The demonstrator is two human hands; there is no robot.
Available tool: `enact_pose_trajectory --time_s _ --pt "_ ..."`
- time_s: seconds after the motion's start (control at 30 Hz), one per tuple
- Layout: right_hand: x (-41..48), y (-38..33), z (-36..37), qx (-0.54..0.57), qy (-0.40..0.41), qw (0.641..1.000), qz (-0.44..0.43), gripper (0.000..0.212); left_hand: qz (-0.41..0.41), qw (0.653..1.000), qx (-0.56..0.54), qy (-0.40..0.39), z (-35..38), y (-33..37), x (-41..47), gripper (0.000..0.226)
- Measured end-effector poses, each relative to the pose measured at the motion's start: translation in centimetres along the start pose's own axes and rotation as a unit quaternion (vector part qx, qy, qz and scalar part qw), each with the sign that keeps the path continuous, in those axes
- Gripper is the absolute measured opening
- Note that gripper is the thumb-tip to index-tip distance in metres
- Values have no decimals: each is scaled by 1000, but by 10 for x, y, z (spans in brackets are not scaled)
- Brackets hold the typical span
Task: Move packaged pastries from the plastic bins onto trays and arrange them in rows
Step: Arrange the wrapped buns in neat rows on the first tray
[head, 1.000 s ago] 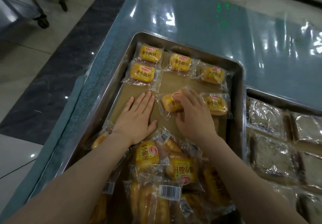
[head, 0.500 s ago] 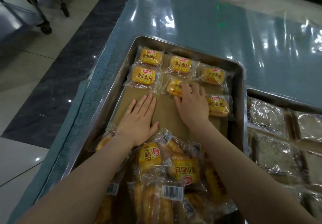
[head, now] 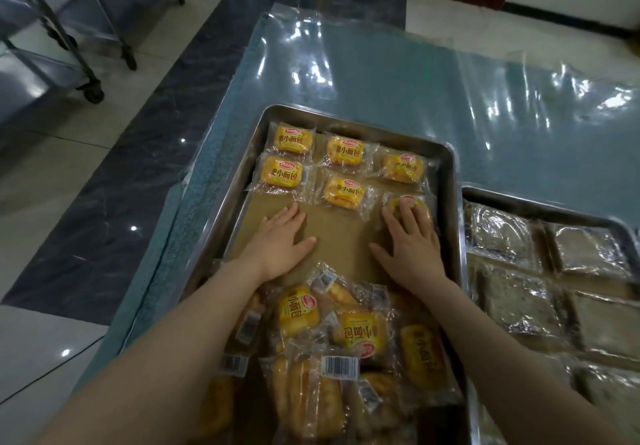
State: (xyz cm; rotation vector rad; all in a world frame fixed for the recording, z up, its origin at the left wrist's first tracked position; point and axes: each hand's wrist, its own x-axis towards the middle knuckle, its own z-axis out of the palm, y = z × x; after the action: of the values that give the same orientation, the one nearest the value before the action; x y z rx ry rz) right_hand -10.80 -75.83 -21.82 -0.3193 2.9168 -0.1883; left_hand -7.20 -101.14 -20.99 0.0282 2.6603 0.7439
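Everything here sits around the steel tray (head: 356, 125). Off beyond its left side, a wheeled metal rack (head: 86, 74) stands on the floor, cut off by the edge of view. Inside the tray, the left hand (head: 282, 240) lies flat on the brown paper liner (head: 343, 233), fingers straight and together, holding nothing. At the tray's far end, six small wrapped buns (head: 344, 150) are set out in two rows of three. The right hand (head: 408, 240) rests its spread fingers on the rightmost bun (head: 408, 199) of the nearer row, pressing on it and not pinching it. These look light and squashy in slick, crinkly film, so I'd guess a loose hold across the body, or a pinch on the sealed end flap, suits them better than a squeeze. At the tray's near end lies a jumbled heap of buns (head: 346, 334), overlapping so I can't count them. Just beside the tray's right edge sits a second tray (head: 540, 202) of darker wrapped slices (head: 512, 306), too glare-covered to identify. No plastic bin shows.
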Motion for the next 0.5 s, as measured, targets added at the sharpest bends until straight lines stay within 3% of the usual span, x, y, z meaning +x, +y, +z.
enact_pose_trajectory --time_s 0.07,0.13,0.27,0.37,0.5 --pt "10 -5 -8 6 -27 1000 2 75 -22 995 -97 -6 -11 8 -13 67" --pt "13 -14 -19 41 -44 998 9 73 -20 991 -127 38 -17 12 -37 66" --pt "-28 -44 -32 85 -43 995 -23 55 -20 989 -114 96 -10 -6 -101 63" --pt "-81 -72 -31 178 -130 975 -10 38 11 991 -46 126 2 -25 -138 60" --pt "-115 -98 -26 121 -142 979 -83 20 -20 988 -35 148 20 -39 -167 70"
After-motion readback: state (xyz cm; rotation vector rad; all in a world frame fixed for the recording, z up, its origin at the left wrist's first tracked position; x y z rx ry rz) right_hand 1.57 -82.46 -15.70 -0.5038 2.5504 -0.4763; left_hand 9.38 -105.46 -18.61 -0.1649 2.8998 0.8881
